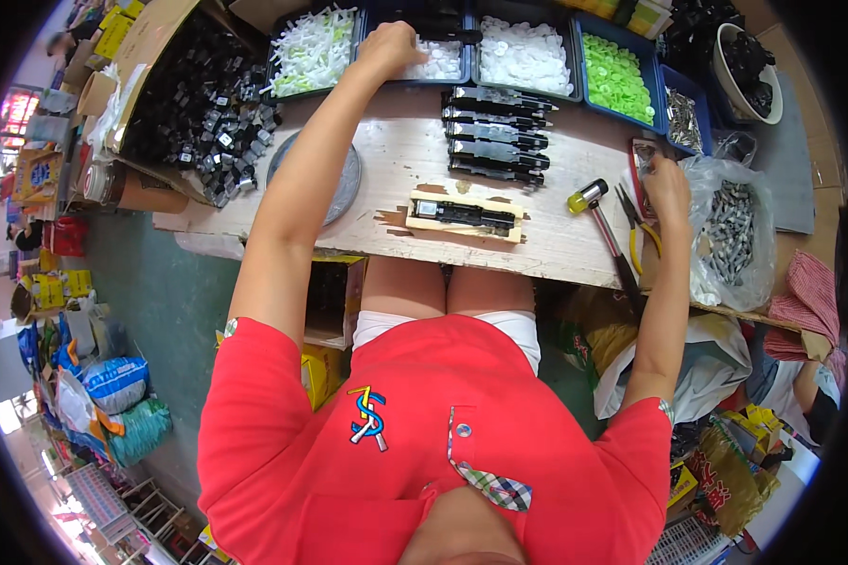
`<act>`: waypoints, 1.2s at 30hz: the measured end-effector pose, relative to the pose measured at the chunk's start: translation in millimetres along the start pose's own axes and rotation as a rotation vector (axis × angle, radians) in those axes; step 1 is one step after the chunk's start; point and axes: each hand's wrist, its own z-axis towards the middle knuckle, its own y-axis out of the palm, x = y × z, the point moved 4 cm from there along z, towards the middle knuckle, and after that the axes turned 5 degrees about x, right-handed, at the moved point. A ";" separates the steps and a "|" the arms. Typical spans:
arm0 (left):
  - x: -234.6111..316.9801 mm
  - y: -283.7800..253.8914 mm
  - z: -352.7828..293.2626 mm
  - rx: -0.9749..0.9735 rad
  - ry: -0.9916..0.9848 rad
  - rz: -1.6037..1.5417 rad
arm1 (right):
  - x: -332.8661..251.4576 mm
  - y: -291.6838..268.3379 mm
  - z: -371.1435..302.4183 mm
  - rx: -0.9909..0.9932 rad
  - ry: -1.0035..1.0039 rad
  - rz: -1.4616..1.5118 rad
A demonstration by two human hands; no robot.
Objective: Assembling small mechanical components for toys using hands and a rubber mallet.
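My left hand (393, 49) reaches to the far bins, its fingers curled down at a blue tray of small white parts (440, 62). What its fingertips pinch is hidden. At the right, my right hand (667, 191) has bent fingers at a small red-edged container (644, 155); anything between them is too small to make out. A light wooden fixture (426, 224) lies before me, with a long black mechanism (471, 215) set in it. Between the fixture and my right hand are a hammer (601, 218) with a yellow face and yellow-handled pliers (639, 231).
Several black assemblies (496, 141) lie stacked mid-table. Behind are trays of white discs (526, 56), green discs (618, 77) and white-green pieces (316, 49). Black parts (207, 122) fill a carton at left, beside a round grey disc (344, 188). A plastic bag of metal parts (728, 231) sits right.
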 end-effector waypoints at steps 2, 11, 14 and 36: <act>-8.6 0.2 1.0 0.015 0.041 -0.038 | -7.5 -1.2 -1.2 0.048 -0.016 0.045; -15.4 -30.7 -17.2 0.096 -0.009 -1.052 | 3.8 -1.8 -3.4 0.049 -0.073 0.096; -17.5 -33.1 -29.5 0.107 -0.096 -1.306 | 13.1 0.6 -7.3 0.150 -0.055 0.319; 62.3 11.4 -238.3 -0.271 -0.139 -1.789 | -208.7 -62.0 -104.8 -0.381 -0.391 1.415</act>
